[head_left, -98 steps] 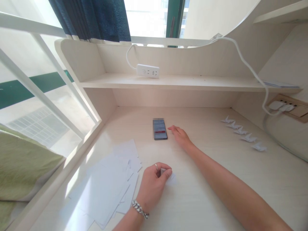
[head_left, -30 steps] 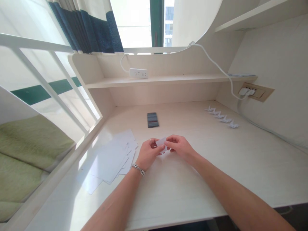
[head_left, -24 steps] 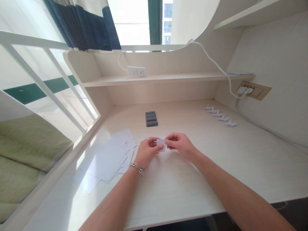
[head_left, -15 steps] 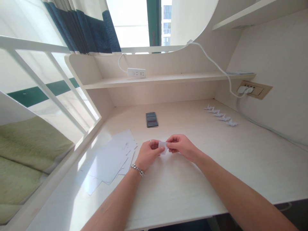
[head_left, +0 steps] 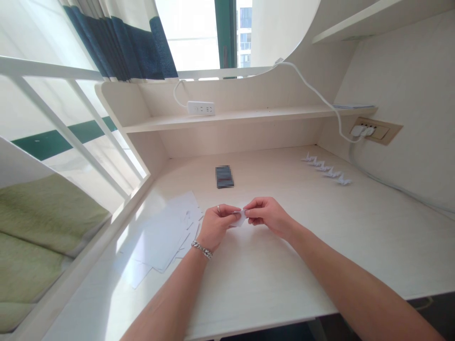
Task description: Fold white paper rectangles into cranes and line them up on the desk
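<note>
A small piece of white paper (head_left: pixel 240 219) is held between my two hands just above the desk (head_left: pixel 263 274). My left hand (head_left: pixel 217 224), with a ring and a chain bracelet, pinches its left side between thumb and fingers. At the paper's upper right corner, the thumb and fingertips of my right hand (head_left: pixel 266 216) are closed on it. My fingers cover part of the paper, so its folds are hard to make out. Several small folded paper cranes (head_left: pixel 332 174) stand in a slanting row at the back right of the desk.
Left of my hands lie overlapping white paper sheets (head_left: pixel 159 237), partly in sunlight. A dark blurred object (head_left: pixel 224 176) rests beyond my hands. On the shelf (head_left: pixel 241 116) sits a white power strip (head_left: pixel 201 108). A white cable (head_left: pixel 316 92) runs down to the wall socket (head_left: pixel 377 131).
The paper has tilted and turned between my fingers, so less of its face shows. My left fingers have stretched along its upper edge, close to my right fingertips.
</note>
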Action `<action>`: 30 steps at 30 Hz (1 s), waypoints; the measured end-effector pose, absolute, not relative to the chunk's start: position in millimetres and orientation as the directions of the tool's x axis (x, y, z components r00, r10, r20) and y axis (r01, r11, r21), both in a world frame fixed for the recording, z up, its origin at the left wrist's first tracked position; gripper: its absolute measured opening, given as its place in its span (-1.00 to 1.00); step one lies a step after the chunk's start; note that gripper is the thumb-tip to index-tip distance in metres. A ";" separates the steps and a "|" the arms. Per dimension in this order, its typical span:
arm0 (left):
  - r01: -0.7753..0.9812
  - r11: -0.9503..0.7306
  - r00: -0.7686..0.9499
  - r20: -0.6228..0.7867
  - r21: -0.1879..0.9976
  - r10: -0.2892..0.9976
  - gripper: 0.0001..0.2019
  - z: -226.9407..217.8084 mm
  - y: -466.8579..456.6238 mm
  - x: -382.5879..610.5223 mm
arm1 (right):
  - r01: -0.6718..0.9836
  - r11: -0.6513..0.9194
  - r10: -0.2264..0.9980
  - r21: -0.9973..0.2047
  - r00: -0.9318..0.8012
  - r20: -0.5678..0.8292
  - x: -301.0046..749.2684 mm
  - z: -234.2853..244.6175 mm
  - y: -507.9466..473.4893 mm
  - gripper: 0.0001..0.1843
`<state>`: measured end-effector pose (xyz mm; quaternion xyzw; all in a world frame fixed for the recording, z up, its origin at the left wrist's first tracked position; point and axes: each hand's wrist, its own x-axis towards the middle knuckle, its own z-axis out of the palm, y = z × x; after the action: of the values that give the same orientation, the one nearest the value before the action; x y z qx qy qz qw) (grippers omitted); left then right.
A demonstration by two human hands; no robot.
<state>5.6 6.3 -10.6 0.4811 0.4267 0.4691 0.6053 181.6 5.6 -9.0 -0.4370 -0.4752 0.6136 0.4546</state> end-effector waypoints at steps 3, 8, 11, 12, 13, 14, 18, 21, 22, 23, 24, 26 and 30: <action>-0.175 0.097 0.204 -0.060 0.980 0.977 -0.81 -10.0 6.0 5.2 | -0.157 -0.140 0.972 -0.978 -0.210 -0.106 182.2 -7.9 4.9 -0.80; -0.135 0.072 0.202 -0.043 0.988 0.978 -0.82 -9.0 5.0 6.2 | -0.140 -0.128 0.971 -0.982 -0.219 -0.096 181.9 -6.5 3.6 -0.81; -0.102 0.062 0.199 -0.041 0.993 0.979 -0.81 -9.9 5.4 6.6 | -0.119 -0.105 0.980 -0.987 -0.182 -0.083 180.7 -6.6 3.6 -0.83; -0.086 0.053 0.201 -0.035 0.995 0.979 -0.80 -10.4 5.6 6.6 | -0.108 -0.093 0.984 -0.990 -0.164 -0.074 180.1 -6.8 3.7 -0.84; -0.071 0.043 0.202 -0.028 0.997 0.979 -0.78 -10.9 5.8 6.6 | -0.095 -0.082 0.986 -0.992 -0.152 -0.067 179.4 -7.1 3.7 -0.84; -0.057 0.033 0.203 -0.021 0.998 0.979 -0.77 -11.3 6.0 6.7 | -0.084 -0.076 0.987 -0.994 -0.146 -0.063 178.7 -7.3 3.7 -0.84; -0.036 -0.003 0.178 0.009 0.999 0.984 -0.78 -10.3 5.5 7.5 | -0.065 -0.083 0.985 -0.994 -0.155 -0.072 176.3 -7.7 3.1 -0.85; -0.028 -0.003 0.154 0.008 1.000 0.988 -0.81 -7.8 4.2 8.8 | -0.055 -0.081 0.984 -0.995 -0.166 -0.071 176.0 -7.5 2.4 -0.84; -0.035 0.006 0.150 -0.001 0.999 0.989 -0.82 -7.1 3.9 9.2 | -0.060 -0.083 0.983 -0.995 -0.171 -0.071 176.2 -7.4 2.2 -0.84; -0.049 0.017 0.148 -0.010 0.999 0.989 -0.83 -6.7 3.6 9.4 | -0.073 -0.087 0.982 -0.994 -0.176 -0.073 176.5 -7.2 2.0 -0.83; -0.068 0.029 0.151 -0.019 0.997 0.988 -0.83 -6.5 3.6 9.4 | -0.092 -0.094 0.980 -0.991 -0.182 -0.076 176.9 -7.1 1.9 -0.83; -0.109 0.052 0.161 -0.034 0.993 0.986 -0.84 -6.9 3.9 9.0 | -0.132 -0.112 0.977 -0.985 -0.194 -0.085 177.5 -6.9 1.7 -0.83; -0.158 0.076 0.190 -0.045 0.985 0.981 -0.84 -9.2 5.1 7.4 | -0.167 -0.137 0.972 -0.977 -0.215 -0.099 177.6 -6.5 2.3 -0.84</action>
<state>7.4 5.1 -9.2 0.4862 0.4232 0.4752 0.5990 177.6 2.3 -6.5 -0.4275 -0.4709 0.6210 0.4582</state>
